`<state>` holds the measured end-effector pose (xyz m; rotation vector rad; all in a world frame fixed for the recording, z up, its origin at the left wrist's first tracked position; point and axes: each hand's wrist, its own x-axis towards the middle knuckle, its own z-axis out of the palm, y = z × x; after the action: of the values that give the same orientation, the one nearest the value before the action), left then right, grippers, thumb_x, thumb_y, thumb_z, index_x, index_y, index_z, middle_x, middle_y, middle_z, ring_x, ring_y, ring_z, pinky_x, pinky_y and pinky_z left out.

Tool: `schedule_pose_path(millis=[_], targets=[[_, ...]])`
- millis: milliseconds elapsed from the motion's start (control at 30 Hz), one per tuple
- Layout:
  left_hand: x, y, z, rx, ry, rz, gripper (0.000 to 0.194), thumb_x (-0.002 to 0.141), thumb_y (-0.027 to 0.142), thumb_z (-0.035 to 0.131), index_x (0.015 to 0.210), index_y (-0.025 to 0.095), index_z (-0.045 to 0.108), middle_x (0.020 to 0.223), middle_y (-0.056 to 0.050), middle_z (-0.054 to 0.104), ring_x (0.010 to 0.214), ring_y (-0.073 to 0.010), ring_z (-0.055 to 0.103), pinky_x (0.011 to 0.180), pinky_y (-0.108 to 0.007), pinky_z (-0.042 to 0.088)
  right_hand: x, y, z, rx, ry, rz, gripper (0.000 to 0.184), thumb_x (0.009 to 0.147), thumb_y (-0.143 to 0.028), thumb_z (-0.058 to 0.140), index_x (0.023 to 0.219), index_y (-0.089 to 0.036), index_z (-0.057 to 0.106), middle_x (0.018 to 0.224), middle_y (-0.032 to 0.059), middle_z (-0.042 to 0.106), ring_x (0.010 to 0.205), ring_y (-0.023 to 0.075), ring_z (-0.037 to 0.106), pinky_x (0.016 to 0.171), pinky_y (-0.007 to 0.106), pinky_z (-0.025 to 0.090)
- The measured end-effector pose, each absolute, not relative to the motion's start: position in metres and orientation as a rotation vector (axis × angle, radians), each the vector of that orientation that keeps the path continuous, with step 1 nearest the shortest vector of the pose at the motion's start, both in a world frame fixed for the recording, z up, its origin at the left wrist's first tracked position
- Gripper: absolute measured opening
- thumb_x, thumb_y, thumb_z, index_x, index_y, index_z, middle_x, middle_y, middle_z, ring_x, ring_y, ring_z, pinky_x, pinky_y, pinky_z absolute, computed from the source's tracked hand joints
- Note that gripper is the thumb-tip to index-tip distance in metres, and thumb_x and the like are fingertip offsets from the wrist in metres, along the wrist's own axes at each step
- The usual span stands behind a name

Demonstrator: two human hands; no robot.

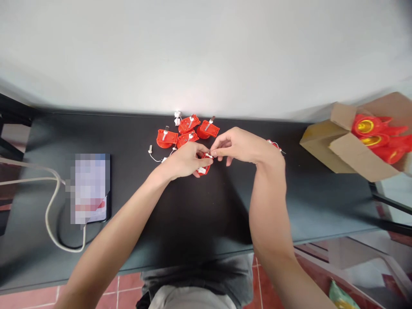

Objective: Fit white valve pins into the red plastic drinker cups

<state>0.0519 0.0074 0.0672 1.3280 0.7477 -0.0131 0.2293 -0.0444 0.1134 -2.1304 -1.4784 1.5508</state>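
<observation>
My left hand is closed around a small red plastic housing that has white parts inside it. The fingertips of my right hand pinch at the top of this housing, by a thin piece too small to name. Beyond my left hand lie several similar red housings, each with a white part and a metal tab. A white connector on a wire rests left of them, and another white piece sits behind. Partly hidden by my right wrist is one more red part with wire.
On the left lies a phone with a white cable looping beside it. An open cardboard box at the right holds red and yellow plastic pieces. A pale wall rises behind the black table.
</observation>
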Motion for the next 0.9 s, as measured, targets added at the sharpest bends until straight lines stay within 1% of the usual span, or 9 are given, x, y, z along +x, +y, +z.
schedule_pose_path(millis=[100,233,333,467,567,633,767,900], targets=[[0.052,0.008,0.067,1.328,0.745,-0.010,0.012,0.082,0.021,0.074,0.088,0.011,0.071,0.074,-0.004,0.067,0.063,-0.0127,0.064,0.055,-0.025,0.060,0.230,-0.044,0.113,-2.135,-1.478,1.546,0.006,0.086,-0.018,0.070,0.084,-0.017,0.075,0.075,0.0023,0.072,0.057,0.0116,0.066,0.059,0.025,0.055],[0.053,0.008,0.067,1.329,0.761,-0.013,0.016,0.085,0.027,0.072,0.087,0.011,0.072,0.079,-0.005,0.069,0.067,-0.0135,0.066,0.058,-0.026,0.061,0.232,-0.044,0.110,-2.109,-1.461,1.555,0.006,0.086,-0.019,0.071,0.083,-0.017,0.075,0.073,0.0021,0.072,0.056,0.0119,0.066,0.058,0.025,0.055],[0.054,0.007,0.068,1.347,0.779,-0.015,0.016,0.087,0.027,0.069,0.085,0.011,0.072,0.077,-0.005,0.067,0.065,-0.0131,0.064,0.056,-0.026,0.061,0.233,-0.044,0.109,-2.083,-1.447,1.560,0.006,0.085,-0.018,0.072,0.081,-0.017,0.076,0.071,0.0016,0.071,0.056,0.0112,0.065,0.057,0.024,0.055],[0.055,0.006,0.068,1.367,0.795,-0.001,0.016,0.088,0.025,0.066,0.084,0.012,0.073,0.077,-0.006,0.068,0.059,-0.0119,0.061,0.051,-0.024,0.056,0.234,-0.044,0.108,-2.063,-1.421,1.570,0.006,0.084,-0.017,0.072,0.080,-0.017,0.076,0.070,0.0014,0.071,0.058,0.0110,0.065,0.057,0.024,0.056],[0.055,0.006,0.065,1.408,0.796,0.026,0.018,0.088,0.027,0.063,0.084,0.013,0.074,0.073,-0.004,0.067,0.053,-0.0092,0.054,0.046,-0.021,0.047,0.236,-0.044,0.105,-2.030,-1.401,1.586,0.004,0.083,-0.018,0.073,0.080,-0.016,0.075,0.070,0.0018,0.070,0.060,0.0111,0.065,0.057,0.024,0.057],[0.055,0.006,0.063,1.453,0.798,0.060,0.018,0.088,0.027,0.063,0.083,0.014,0.075,0.073,-0.003,0.068,0.055,-0.0086,0.053,0.048,-0.019,0.042,0.237,-0.044,0.104,-1.996,-1.383,1.600,0.006,0.083,-0.019,0.074,0.078,-0.015,0.072,0.072,0.0027,0.071,0.064,0.0121,0.067,0.057,0.024,0.058],[0.058,0.004,0.061,1.446,0.826,0.108,0.016,0.086,0.026,0.064,0.084,0.015,0.077,0.083,-0.004,0.073,0.068,-0.0107,0.060,0.058,-0.020,0.043,0.239,-0.045,0.103,-1.983,-1.337,1.598,0.012,0.081,-0.018,0.076,0.075,-0.016,0.066,0.073,0.0038,0.071,0.069,0.0141,0.068,0.056,0.024,0.058],[0.061,0.001,0.065,1.348,0.835,0.149,0.017,0.087,0.024,0.062,0.088,0.015,0.076,0.082,-0.004,0.073,0.064,-0.0096,0.057,0.056,-0.020,0.041,0.240,-0.047,0.109,-1.962,-1.290,1.552,0.014,0.081,-0.018,0.077,0.077,-0.017,0.064,0.074,0.0036,0.071,0.071,0.0146,0.068,0.056,0.024,0.057]])
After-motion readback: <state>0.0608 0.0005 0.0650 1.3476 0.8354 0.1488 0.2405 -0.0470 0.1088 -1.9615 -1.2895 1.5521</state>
